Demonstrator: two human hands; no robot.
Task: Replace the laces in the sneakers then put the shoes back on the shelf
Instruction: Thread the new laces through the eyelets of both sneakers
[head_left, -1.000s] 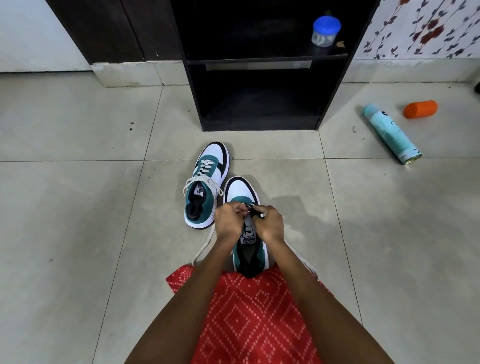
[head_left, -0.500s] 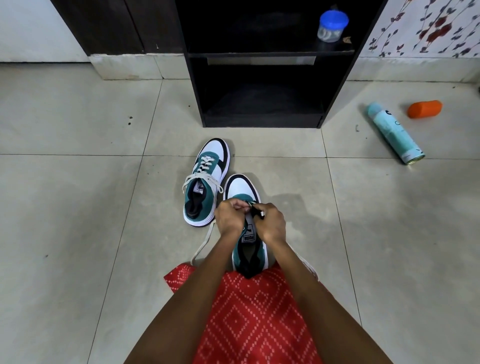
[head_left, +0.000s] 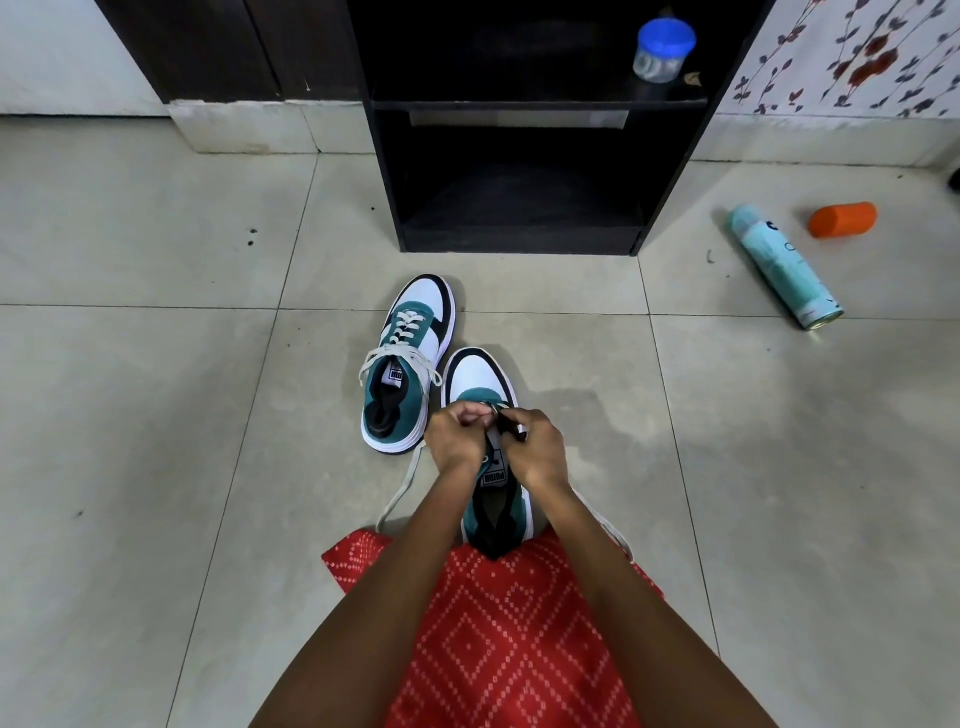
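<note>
As left hand (head_left: 454, 439) and right hand (head_left: 543, 449) pinch its lace (head_left: 401, 488), the sneaker's (head_left: 480, 374) toe faces the shelf (head_left: 519, 244).

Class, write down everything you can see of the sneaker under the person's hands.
The near sneaker has a white toe edged in black, a teal suede-looking upper, black lining and a white sole. It stands upright on the tiled floor, toe toward the shelf, heel at the red cloth. The left hand and right hand pinch its off-white lace at the front eyelets; loose ends trail on both sides.
</note>
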